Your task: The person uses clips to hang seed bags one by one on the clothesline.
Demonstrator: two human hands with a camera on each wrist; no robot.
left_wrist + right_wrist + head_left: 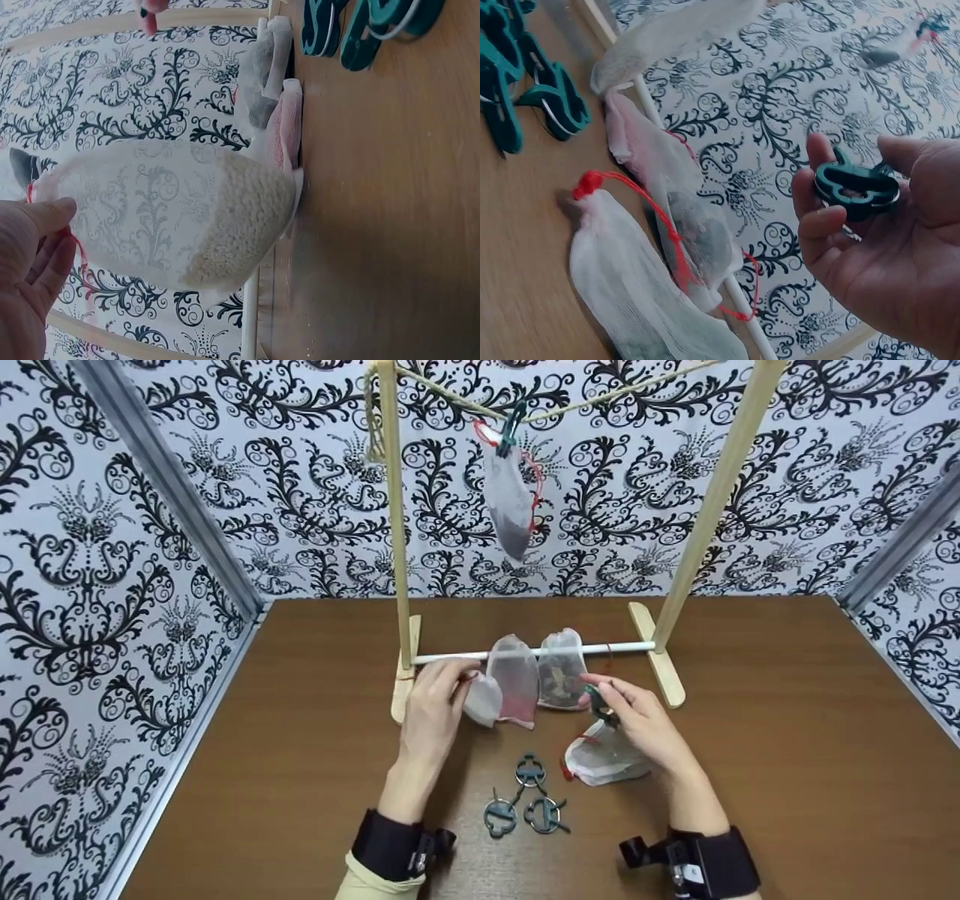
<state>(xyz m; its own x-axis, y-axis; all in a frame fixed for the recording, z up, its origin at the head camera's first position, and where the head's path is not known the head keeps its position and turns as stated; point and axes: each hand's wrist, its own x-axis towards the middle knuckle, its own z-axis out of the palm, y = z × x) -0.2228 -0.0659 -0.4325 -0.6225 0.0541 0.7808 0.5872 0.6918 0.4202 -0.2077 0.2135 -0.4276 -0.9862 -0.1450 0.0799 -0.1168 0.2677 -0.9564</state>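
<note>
My left hand [433, 709] pinches the drawstring end of a white mesh bag [165, 217], its lower part filled with pale grains. In the head view this bag hangs just over the table near the frame's left post. A green plant clip [859, 196] is held between the thumb and fingers of my right hand [651, 729]. Below that hand lies a mesh bag with a red drawstring [604, 761]. Between the hands, a bag with pink contents [515, 682] and a bag with dark, leafy bits [561, 682] lean at the white bar.
A wooden frame [397, 510] with a sagging rope [622, 391] stands at the back. From the rope a mesh bag [510, 502] hangs by a green clip [512, 427]. Several green clips [530, 771] lie on the brown table [300, 810] between the forearms. Patterned walls [90, 585] enclose it.
</note>
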